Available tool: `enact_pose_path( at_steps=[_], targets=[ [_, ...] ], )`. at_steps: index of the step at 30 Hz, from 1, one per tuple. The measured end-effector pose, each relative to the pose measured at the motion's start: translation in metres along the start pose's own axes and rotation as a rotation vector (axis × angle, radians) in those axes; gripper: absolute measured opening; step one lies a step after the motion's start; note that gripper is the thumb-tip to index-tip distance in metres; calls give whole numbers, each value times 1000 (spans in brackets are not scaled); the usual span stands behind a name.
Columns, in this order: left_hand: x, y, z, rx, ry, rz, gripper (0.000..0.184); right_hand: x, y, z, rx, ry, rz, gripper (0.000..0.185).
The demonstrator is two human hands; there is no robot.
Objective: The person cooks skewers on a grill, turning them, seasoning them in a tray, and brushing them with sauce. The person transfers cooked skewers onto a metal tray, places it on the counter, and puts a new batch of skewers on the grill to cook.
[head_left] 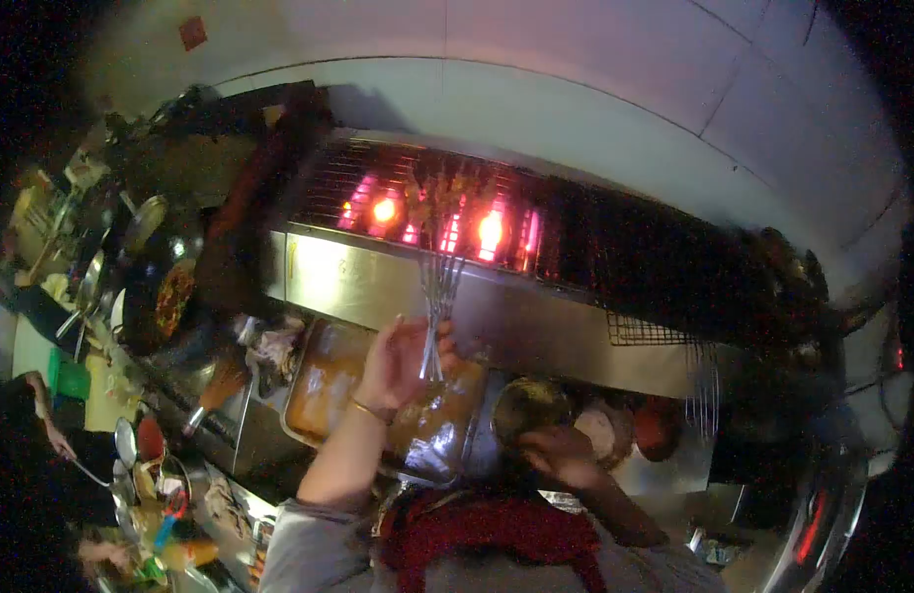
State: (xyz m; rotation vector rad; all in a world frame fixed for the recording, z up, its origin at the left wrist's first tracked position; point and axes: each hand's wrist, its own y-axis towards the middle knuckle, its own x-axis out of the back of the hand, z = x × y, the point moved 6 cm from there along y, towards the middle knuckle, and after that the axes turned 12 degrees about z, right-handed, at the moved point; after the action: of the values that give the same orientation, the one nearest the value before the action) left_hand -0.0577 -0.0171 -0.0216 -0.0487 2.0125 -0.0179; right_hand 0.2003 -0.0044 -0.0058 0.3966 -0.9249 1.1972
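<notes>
My left hand [408, 358] is closed around the bare ends of several metal skewers [440, 292]. Their far ends carry pieces of food [447, 193] above the glowing grill [383, 211]. Beneath this hand and forearm lies a metal tray [297, 395] with brownish-orange contents. My right hand [561, 457] is low at the near edge of a round bowl [529, 407], whose contents are too dark to make out. Dim light and blur hide how its fingers are set. Right of that bowl are a container of pale stuff [602, 432] and a dark red one [657, 430].
A metal ledge [378, 282] runs along the grill's front. A wire rack [650, 328] and more skewers [704, 390] lie to the right. On the left are a wok with food [175, 296], a brush [220, 385], a green container [70, 374] and another person's hand [57, 440].
</notes>
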Motion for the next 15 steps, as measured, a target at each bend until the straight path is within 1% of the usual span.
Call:
enact_pose_path(
  at_steps=[1,3,4,5,6,7,9,10,11,12,13,14,15],
  targets=[
    [9,-7,-8,-79,122,-103,55,-1,-4,-10,23,90,5,22],
    [14,-21,-15,-216,351,-309,52,2,-16,-19,118,60,-129,22],
    [-11,-29,-21,-283,460,-420,49,3,-23,-21,181,47,-193,21],
    [-32,-41,-26,-370,571,-544,46,3,-34,-24,178,22,-209,20],
    [-55,-42,-30,-316,865,-551,58,7,-40,-29,217,-6,-220,18],
    [-44,-36,-28,-318,999,-537,63,-6,-42,-64,163,177,-113,18],
    [-23,-22,-21,-337,1265,-522,74,-38,-47,-111,196,192,-58,23],
    [-29,-17,-14,-381,1392,-590,78,-28,-51,-114,278,60,-171,30],
    [-36,-11,-7,-422,1520,-673,82,3,-57,-78,316,164,-98,25],
    [-41,-5,-1,-459,1640,-769,86,13,-56,-67,338,136,-54,26],
    [-65,-15,11,-543,1522,-739,88,19,-57,-66,347,105,-17,27],
    [-71,-19,26,-603,1612,-777,86,21,-61,-69,343,73,13,27],
    [-77,-26,42,-804,1805,-765,82,21,-63,-69,328,38,42,28]
  ],
)
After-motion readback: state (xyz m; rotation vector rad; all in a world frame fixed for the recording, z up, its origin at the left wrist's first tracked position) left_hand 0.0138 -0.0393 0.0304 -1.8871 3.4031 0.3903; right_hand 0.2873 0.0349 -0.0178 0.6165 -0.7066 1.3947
